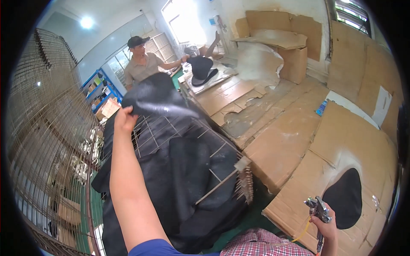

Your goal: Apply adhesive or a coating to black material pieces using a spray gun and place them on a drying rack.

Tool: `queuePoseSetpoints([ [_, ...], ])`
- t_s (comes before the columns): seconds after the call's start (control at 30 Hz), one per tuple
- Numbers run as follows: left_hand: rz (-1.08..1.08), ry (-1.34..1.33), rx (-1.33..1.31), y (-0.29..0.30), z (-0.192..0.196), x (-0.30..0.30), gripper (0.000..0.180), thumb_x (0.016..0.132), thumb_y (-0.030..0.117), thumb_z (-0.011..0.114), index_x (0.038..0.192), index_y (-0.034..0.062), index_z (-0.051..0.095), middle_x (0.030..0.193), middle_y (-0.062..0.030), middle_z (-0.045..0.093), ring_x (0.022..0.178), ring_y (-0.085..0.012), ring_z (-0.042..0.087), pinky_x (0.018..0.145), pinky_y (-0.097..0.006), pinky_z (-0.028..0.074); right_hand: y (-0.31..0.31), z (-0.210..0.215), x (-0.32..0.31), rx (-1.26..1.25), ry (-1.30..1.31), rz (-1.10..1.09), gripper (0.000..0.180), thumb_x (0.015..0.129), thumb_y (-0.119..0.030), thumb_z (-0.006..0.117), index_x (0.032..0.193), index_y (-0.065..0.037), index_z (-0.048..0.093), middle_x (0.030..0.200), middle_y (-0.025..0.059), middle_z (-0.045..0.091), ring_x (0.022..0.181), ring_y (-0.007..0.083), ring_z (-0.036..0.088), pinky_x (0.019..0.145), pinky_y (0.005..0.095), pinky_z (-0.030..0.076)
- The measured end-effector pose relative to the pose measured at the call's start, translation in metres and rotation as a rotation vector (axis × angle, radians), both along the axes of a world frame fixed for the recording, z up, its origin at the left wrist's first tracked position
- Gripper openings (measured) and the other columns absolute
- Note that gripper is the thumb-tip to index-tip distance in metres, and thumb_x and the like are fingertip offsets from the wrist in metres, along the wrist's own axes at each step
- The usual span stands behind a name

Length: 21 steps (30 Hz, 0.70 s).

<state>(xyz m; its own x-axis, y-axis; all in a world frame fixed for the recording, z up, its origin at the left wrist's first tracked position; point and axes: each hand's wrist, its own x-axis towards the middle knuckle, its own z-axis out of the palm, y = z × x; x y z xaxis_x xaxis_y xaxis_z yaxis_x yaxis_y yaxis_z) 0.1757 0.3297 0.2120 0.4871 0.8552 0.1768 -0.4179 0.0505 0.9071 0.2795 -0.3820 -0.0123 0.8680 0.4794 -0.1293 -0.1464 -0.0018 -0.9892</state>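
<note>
My left hand [125, 120] is stretched forward, its fingers pinching the edge of a black leather-like sheet [156, 94]. That sheet is raised and slightly smeared by motion above a wire rack [222, 181]. More black sheets [188, 166] are draped over the rack. Low on the right, my right hand [326, 224] is closed round a metal spray gun [318, 208], from which a thin yellow hose [304, 234] runs down. Beside the gun, a rounded black piece [345, 198] lies flat on cardboard [294, 205].
Tall wire racks [47, 128] stand close on the left. Cardboard covers the long bench on the right, with a small blue packet [321, 108] on it. Across the far end a co-worker in a cap [143, 64] reaches toward a black piece [200, 70]. Blue shelving [100, 87] stands behind.
</note>
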Motion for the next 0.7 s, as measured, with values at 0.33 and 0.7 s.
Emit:
queuePoseSetpoints([
  [0.33,0.785,0.525,-0.194,0.001,-0.055,-0.093,0.028,0.070,0.001,0.052,0.097,-0.0022,0.050,0.090,-0.0187,0.053,0.064,-0.0309,0.055,0.054,-0.052,0.042,0.000,-0.010,0.012,-0.107,-0.072,0.209,0.044,0.073,-0.005,0.070,0.114,0.001,0.054,0.086,0.0005,0.057,0.076,0.0072,0.054,0.068,0.0233,0.049],
  [0.7,-0.022,-0.185,0.561,-0.268,0.085,0.124,0.040,0.086,0.009,0.056,0.124,0.0002,0.045,0.110,-0.0132,0.054,0.099,-0.0242,0.056,0.086,-0.036,0.048,-0.167,-0.031,-0.034,-0.048,-0.029,-0.212,0.047,0.081,-0.002,0.065,0.126,-0.004,0.050,0.094,0.0004,0.058,0.086,0.0080,0.054,0.077,0.0255,0.047],
])
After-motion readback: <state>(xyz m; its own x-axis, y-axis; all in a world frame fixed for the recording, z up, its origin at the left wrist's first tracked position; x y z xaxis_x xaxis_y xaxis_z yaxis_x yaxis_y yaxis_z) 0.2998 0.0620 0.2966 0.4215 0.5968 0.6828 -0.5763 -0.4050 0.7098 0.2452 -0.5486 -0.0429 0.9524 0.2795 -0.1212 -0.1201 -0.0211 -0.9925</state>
